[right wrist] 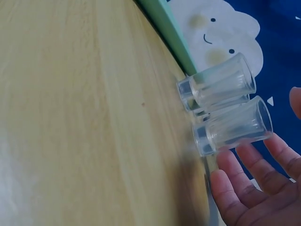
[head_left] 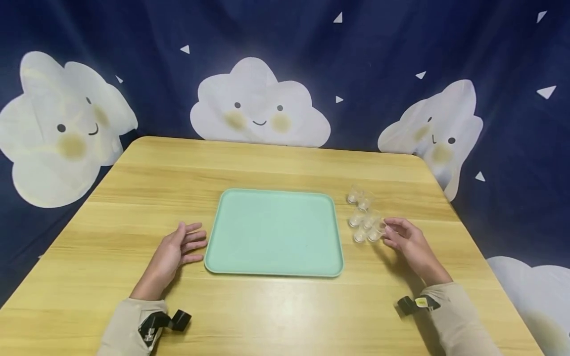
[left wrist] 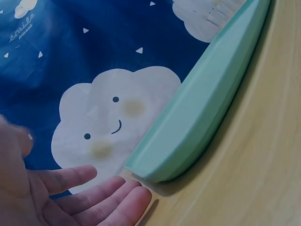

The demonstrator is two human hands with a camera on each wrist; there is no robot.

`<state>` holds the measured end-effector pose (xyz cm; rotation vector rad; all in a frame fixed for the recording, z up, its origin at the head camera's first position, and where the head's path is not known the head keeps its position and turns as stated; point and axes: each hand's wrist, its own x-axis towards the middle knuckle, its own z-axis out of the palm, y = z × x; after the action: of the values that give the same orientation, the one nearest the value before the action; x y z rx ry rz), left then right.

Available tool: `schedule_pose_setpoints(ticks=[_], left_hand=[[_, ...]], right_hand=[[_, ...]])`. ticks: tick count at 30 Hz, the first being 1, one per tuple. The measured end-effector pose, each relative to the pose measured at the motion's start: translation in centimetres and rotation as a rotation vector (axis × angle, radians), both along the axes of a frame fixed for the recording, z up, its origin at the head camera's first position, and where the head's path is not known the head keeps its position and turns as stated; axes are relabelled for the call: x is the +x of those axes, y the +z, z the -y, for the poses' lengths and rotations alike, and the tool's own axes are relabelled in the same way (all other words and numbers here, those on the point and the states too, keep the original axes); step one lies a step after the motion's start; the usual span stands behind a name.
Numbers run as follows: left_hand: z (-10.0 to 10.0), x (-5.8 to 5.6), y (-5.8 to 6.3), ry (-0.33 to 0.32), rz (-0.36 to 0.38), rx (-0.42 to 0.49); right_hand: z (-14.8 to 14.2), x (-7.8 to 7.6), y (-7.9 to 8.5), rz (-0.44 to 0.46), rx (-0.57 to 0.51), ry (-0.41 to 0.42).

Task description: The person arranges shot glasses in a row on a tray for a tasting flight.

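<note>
A pale green rectangular tray (head_left: pixel 273 232) lies flat at the middle of the wooden table. To its right stand several small clear cups (head_left: pixel 359 217), upright and grouped close together. My right hand (head_left: pixel 407 242) is at the right side of the group, beside the nearest cup (head_left: pixel 374 234). Seen from the right wrist, its fingertips are right at the wall of that thick-based cup (right wrist: pixel 235 125), while the thumb stays apart. On the other side, my left hand (head_left: pixel 178 249) is beside the tray's left edge with fingers extended and nothing held. Its fingertips appear close to the tray corner (left wrist: pixel 155 174).
The wooden table (head_left: pixel 276 311) has rounded far corners. Behind it hangs a dark blue curtain (head_left: pixel 285 29) printed with smiling clouds and white triangles. A black camera mount (head_left: pixel 160 324) is strapped on the left sleeve, another mount (head_left: pixel 418 304) on the right.
</note>
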<state>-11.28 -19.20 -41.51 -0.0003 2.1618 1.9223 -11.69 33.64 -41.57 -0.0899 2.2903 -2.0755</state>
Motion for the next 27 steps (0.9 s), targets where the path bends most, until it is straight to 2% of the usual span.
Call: schedule_pose_setpoints(ticks=[5, 9, 14, 20, 27], left_hand=[[-0.6, -0.2, -0.6, 0.003, -0.019, -0.11], [-0.7, -0.3, -0.8, -0.024, -0.075, -0.186], [-0.7, 0.2, -1.1, -0.037, -0.109, -0.281], [-0.5, 0.9, -1.8, -0.036, -0.1, -0.337], [-0.5, 0.5, -1.6, -0.026, -0.131, -0.421]], right_hand=[[-0.1, -0.3, -0.2, -0.006, 0.156, -0.022], [-0.2, -0.6, -0.2, -0.006, 0.275, -0.036], [-0.1, -0.7, -0.3, -0.003, 0.328, -0.037], [0.4, -0.3, -0.6, 0.022, 0.37, -0.04], [0.2, -0.6, -1.0, 0.017, 0.39, -0.07]])
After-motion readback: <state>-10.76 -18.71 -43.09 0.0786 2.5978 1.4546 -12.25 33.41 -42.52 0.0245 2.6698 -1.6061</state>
